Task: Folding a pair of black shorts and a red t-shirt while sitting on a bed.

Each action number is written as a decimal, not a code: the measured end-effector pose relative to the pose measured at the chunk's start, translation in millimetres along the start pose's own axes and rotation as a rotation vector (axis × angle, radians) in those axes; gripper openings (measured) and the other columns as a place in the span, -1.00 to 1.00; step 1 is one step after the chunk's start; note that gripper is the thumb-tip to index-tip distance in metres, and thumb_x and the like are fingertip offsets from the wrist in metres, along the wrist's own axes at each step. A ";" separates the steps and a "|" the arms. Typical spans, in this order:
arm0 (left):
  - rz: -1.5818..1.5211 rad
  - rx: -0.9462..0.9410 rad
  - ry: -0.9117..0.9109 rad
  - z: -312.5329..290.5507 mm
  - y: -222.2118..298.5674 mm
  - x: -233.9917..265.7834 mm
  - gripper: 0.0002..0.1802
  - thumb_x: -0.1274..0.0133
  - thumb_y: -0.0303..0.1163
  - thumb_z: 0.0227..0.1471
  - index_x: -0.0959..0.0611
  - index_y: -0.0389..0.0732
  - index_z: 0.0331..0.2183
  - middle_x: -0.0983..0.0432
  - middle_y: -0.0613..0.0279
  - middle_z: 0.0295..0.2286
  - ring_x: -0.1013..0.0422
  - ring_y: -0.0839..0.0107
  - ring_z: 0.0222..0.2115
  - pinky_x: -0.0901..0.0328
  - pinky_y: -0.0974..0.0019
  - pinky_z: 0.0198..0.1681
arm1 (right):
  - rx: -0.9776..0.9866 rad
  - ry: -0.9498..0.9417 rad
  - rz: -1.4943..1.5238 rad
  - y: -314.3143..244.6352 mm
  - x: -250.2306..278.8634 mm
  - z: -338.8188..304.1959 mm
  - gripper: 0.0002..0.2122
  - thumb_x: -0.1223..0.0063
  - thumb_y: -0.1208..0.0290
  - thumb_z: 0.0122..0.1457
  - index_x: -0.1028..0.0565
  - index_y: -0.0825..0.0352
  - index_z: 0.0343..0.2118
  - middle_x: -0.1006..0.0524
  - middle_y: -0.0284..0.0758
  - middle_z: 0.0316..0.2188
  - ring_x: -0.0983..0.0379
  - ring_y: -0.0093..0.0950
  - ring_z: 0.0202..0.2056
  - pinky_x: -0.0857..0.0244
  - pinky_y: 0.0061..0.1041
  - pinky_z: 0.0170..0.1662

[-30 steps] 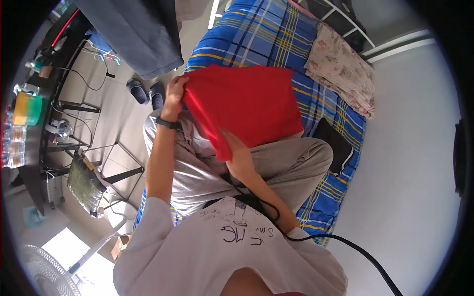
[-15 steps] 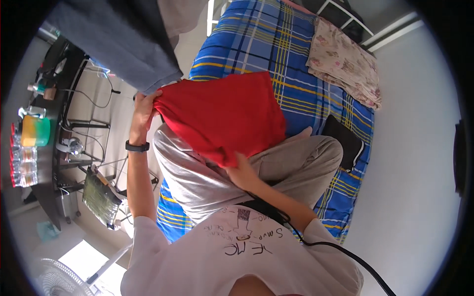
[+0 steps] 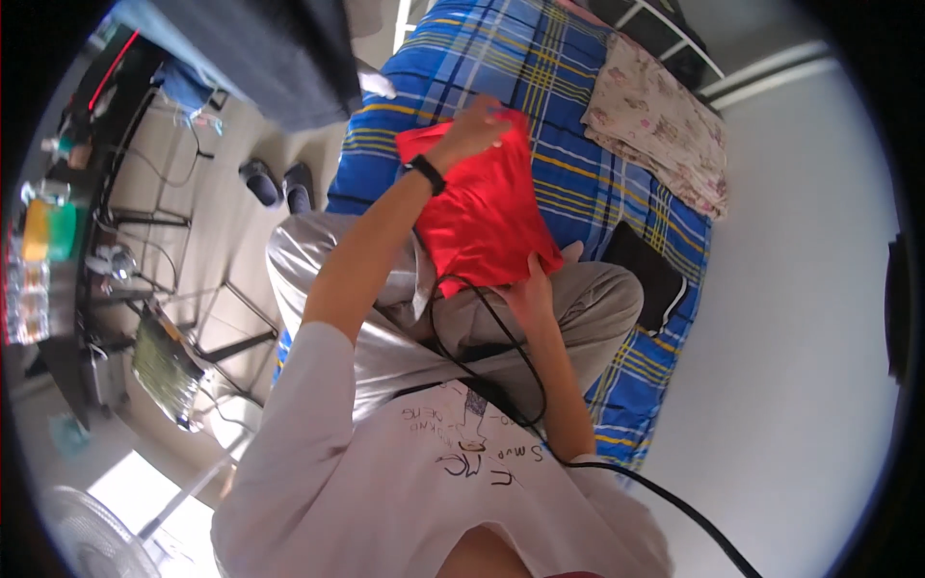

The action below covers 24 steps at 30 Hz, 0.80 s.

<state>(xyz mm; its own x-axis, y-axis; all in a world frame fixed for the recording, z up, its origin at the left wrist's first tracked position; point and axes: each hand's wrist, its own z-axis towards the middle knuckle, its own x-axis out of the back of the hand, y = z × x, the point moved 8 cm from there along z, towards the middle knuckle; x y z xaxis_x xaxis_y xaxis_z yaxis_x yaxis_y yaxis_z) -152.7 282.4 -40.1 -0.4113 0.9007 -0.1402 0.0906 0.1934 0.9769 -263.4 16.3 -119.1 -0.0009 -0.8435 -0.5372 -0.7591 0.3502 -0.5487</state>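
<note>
A red cloth garment [image 3: 477, 217], its exact kind unclear, lies partly over my crossed legs and partly on the bed, narrowed as if folded over. My right hand [image 3: 528, 294] grips its near right edge, thumb on top and fingers beneath. Across the garment reaches my left arm, with a black wristband [image 3: 427, 175] on the wrist. My left hand [image 3: 470, 133] is at the far end of the cloth, its fingers blurred by motion, so I cannot tell whether they hold it. A black cable [image 3: 540, 385] loops over my lap next to the right forearm.
Beneath me is a bed with a blue plaid sheet [image 3: 568, 173]. A folded floral cloth [image 3: 650, 120] and a black cloth item [image 3: 641, 275] lie on the right, near the wall. Dark grey fabric [image 3: 279, 58] hangs at the upper left. Dark shoes [image 3: 260, 181] stand on the floor.
My left hand has swung rightward to the cloth's far end, and the garment is now narrower. The right hand has moved to the near right edge. The hanging grey fabric has shifted, exposing the shoes.
</note>
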 end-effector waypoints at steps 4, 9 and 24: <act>0.769 -0.294 0.001 -35.7 -26.5 -6.5 -0.52 -0.19 -0.29 0.01 -0.48 -0.19 -0.03 -0.39 0.04 -0.03 -0.42 0.01 -0.04 -0.38 0.09 -0.03 | -0.283 -0.189 0.163 0.5 9.0 7.3 -0.52 0.14 0.17 0.37 -0.19 0.21 0.29 -0.31 -0.24 0.25 -0.33 -0.22 0.18 -0.20 0.03 0.22; 0.889 -0.254 0.287 -169.0 -44.2 45.2 -0.45 -0.27 -0.20 -0.12 -0.51 -0.14 -0.07 -0.42 -0.01 -0.12 -0.40 -0.07 -0.11 -0.35 -0.06 -0.08 | -0.096 -0.187 -0.024 -2.5 -9.8 15.8 -0.50 0.18 0.11 0.37 -0.24 0.29 0.26 -0.29 -0.22 0.27 -0.28 -0.21 0.22 -0.14 -0.04 0.29; 0.849 -0.351 0.084 -228.4 -32.0 -9.6 -0.03 -0.35 -0.06 -0.26 -0.36 -0.09 0.20 -0.07 -0.04 0.22 -0.05 -0.11 0.21 -0.09 -0.06 0.24 | 0.124 -0.338 -0.138 -20.1 -82.0 10.8 -0.40 0.23 -0.04 0.37 -0.10 0.26 0.33 -0.25 -0.21 0.28 -0.20 -0.22 0.27 -0.06 -0.11 0.33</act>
<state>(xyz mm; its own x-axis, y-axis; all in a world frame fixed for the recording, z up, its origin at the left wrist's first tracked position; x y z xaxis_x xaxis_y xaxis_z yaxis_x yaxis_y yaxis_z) -358.8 178.7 -33.1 -0.3981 0.6529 0.6443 0.1174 -0.6604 0.7417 -241.0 82.8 -70.9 0.3265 -0.7113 -0.6225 -0.6527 0.3066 -0.6928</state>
